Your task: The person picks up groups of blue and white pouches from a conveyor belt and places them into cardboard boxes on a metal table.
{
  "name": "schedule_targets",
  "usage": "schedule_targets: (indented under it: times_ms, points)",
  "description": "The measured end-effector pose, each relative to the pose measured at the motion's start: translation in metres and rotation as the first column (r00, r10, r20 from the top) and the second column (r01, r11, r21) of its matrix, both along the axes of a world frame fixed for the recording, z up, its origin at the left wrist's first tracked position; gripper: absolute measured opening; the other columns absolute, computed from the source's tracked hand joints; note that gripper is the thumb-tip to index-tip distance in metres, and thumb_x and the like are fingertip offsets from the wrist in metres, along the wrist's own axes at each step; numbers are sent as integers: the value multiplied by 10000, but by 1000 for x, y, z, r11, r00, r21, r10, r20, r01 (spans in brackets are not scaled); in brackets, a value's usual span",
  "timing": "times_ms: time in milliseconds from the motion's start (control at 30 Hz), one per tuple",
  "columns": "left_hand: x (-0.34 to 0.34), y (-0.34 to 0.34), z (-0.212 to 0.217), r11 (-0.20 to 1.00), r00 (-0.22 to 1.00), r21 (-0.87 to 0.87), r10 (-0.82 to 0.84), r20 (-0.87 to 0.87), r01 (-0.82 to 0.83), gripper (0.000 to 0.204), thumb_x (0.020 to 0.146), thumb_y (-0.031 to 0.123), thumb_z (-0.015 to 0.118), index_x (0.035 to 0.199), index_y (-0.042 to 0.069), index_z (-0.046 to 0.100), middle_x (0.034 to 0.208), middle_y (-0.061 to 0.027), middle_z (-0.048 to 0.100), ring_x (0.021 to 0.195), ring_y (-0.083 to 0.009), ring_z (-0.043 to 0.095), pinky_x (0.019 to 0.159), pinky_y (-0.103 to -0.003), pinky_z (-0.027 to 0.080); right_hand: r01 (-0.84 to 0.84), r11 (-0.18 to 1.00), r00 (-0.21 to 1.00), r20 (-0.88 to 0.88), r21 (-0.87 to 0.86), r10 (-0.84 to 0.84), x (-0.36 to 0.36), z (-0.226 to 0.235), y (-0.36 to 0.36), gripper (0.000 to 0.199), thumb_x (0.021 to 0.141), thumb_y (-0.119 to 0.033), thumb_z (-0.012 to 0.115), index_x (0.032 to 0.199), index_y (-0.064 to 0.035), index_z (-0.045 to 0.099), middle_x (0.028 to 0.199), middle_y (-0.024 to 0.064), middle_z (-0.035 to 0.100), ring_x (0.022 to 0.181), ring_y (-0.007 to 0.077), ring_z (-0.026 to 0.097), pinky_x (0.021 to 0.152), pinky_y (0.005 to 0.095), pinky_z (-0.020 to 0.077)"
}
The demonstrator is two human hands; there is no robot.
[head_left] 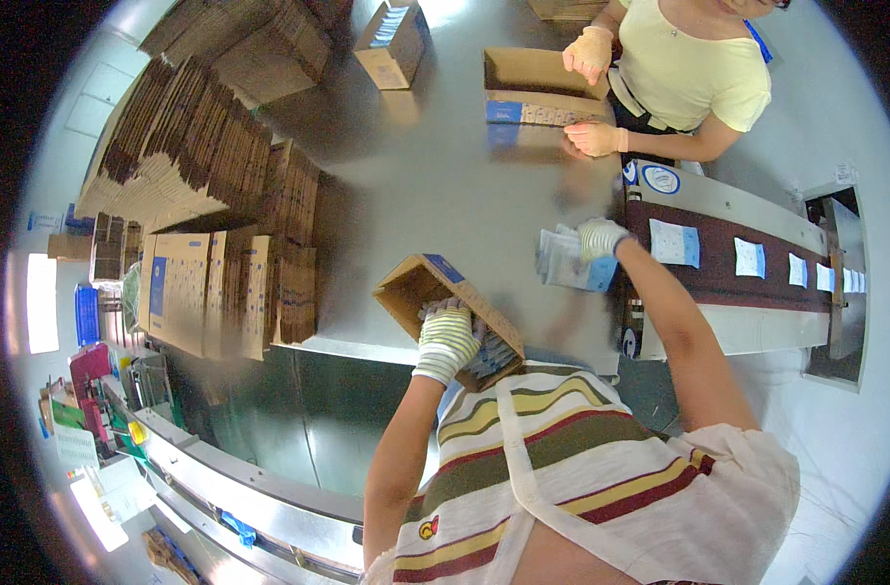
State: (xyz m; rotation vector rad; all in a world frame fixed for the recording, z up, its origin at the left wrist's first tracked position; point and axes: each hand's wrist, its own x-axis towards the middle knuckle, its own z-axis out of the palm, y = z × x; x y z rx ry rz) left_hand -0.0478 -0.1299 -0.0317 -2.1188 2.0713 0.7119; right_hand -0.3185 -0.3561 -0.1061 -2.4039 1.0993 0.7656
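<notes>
Left hand (447,336), in a striped knit glove, rests inside the open cardboard box (411,288), fingers curled over the packets (494,356) stacked there; whether it grips them cannot be told. The box lies tilted at the near edge of the steel table (435,185), its long axis running from upper left to lower right, open side up. Right hand (599,237), in a white knit glove, is closed on a fan of flat pale-blue sachets (567,261) at the end of the conveyor belt (718,278). The dark belt carries single sachets spaced along it toward the right. Across the table, a second person's gloved hands (591,54) hold another open box (538,83). Flattened cartons (201,146) are stacked on the left, corrugated edges showing
</notes>
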Motion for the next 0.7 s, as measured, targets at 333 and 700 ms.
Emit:
schedule_targets:
  times_ms: [333,700]
  points:
    - [4,-10,-9,977,999,210,32,44,-41,539,835,362,472,1284,66,434,1333,-201,406,1246,-376,353,1041,-456,260,211,977,971,110,38,-214,45,12,134,646,629,-241,752,1189,-31,508,1080,162,608,1021,295,572,867,390,449]
    - [1,-2,-65,990,987,-130,-66,-148,47,401,788,282,521,1156,123,545,1229,-134,514,1147,-304,452,980,-374,359,-162,892,158,903,423,-399,175,111,140,354,797,-215,629,1105,-52,566,1091,124,601,1003,260,581,889,362,461]
